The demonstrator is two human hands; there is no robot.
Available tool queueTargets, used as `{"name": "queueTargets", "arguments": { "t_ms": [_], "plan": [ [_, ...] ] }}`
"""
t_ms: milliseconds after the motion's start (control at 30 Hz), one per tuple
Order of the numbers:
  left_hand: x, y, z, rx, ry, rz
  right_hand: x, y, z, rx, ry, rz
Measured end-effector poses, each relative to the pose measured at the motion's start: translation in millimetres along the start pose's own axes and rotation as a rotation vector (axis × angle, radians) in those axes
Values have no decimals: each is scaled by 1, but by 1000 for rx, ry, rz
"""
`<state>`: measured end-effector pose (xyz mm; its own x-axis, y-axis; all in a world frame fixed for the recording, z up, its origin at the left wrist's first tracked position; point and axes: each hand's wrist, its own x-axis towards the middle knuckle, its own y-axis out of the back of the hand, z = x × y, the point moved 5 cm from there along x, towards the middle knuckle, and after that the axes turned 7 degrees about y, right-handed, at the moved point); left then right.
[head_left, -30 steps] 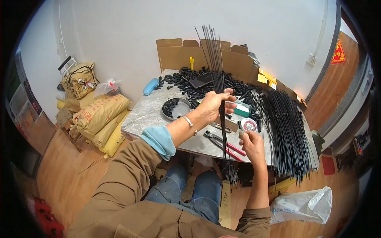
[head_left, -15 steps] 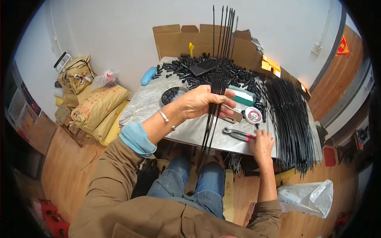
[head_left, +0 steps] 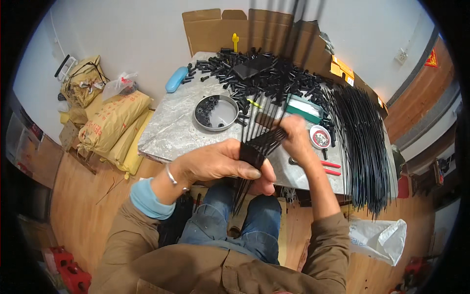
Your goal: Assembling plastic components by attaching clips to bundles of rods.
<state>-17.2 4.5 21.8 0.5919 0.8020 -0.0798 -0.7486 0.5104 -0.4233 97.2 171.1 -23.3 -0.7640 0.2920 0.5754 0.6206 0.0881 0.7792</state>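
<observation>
A bundle of thin black rods (head_left: 252,153) is clasped between the thumb and fingers of my left hand (head_left: 220,159), over my lap at the table's near edge. The rods' lower ends hang below the hand, and their upper parts spread out and blur upward. My right hand (head_left: 298,139) is curled against the right side of the bundle, closed around some of the rods; its fingertips are mostly hidden. Behind my right wrist lie pliers with red handles (head_left: 330,168), partly covered. A small white bowl (head_left: 320,147) of tiny pieces stands just right of that hand.
Black bolt-like parts (head_left: 225,73) are heaped at the table's back before a cardboard screen (head_left: 208,32). A round metal dish (head_left: 229,113) holds small black pieces. A green box (head_left: 308,116) and a large pile of black rods (head_left: 364,152) lie right. Sacks (head_left: 115,127) stand left.
My left hand has come down and nearer to me with the rods. My right hand has left the pliers' area and moved up to the bundle, where the rods now fan out.
</observation>
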Motion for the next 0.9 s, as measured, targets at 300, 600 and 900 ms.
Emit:
{"name": "queueTargets", "arguments": {
  "t_ms": [300, 600, 900],
  "plan": [
    [51, 70, -114, -169, 94, 121, 18, 26, 18, 855, -443, -340],
    [42, 70, -107, 125, -333, 619, 31, 17, -46, 1464, -484, 159],
    [41, 68, -85, 1582, -200, 349, -11, 1, -93, 1229, -381, 70]
  ]
}}
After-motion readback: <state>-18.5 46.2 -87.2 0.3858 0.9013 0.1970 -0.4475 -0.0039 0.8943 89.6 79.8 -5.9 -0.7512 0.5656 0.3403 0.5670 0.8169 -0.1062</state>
